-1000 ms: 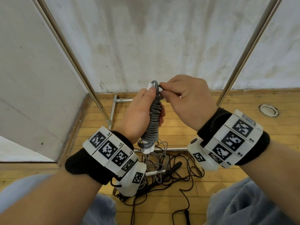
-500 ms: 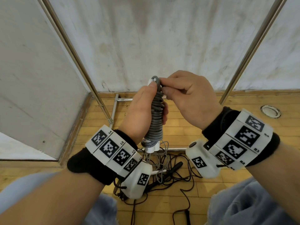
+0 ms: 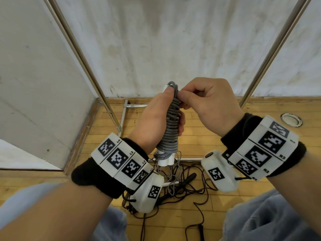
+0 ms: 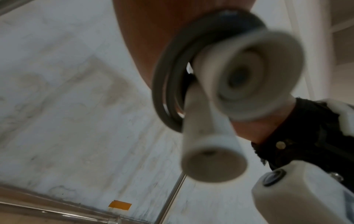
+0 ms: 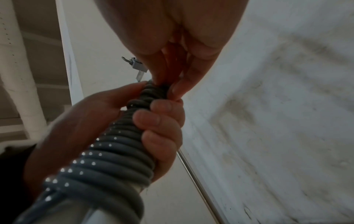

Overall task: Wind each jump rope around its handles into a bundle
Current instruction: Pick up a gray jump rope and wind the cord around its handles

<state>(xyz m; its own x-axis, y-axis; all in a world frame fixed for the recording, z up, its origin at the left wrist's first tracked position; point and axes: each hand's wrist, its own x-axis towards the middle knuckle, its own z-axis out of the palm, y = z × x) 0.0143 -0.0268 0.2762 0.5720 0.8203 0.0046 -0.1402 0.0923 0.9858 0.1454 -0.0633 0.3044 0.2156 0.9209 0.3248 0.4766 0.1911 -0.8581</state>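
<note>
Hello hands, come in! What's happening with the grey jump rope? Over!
Left hand grips the grey rope bundle, upright. Right hand pinches the rope at the top. More ropes tangled on the floor below, none in the way.

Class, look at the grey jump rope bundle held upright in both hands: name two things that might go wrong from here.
1. The right hand only pinches the grey rope at the bundle's top; if it slips, the upper coils may spring loose.
2. The tangled ropes on the floor lie under the white handles and could snag them.
</note>
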